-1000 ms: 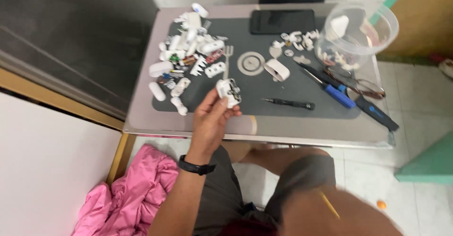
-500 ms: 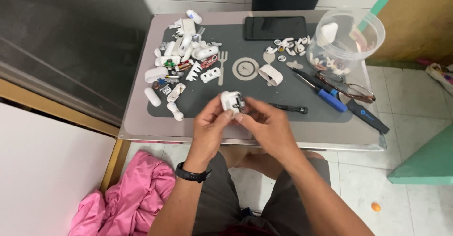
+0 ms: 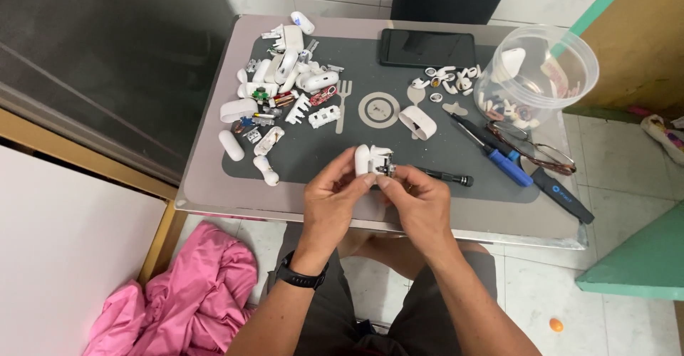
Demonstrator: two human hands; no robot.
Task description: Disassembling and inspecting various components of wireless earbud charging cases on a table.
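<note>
White earbud case (image 3: 370,160), both hands gripping, near table edge (image 3: 370,219)

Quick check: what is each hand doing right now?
Left hand: closed on the small white plastic casing.
Right hand: fingertips pinching the small metal part at the casing's edge.

My left hand (image 3: 333,201) and right hand (image 3: 420,203) met over the near edge of the worktop (image 3: 214,192), fingertips pinched together, thumbs up. Both forearms angled in from below, the left wrist wearing a black watch (image 3: 301,278).
</note>
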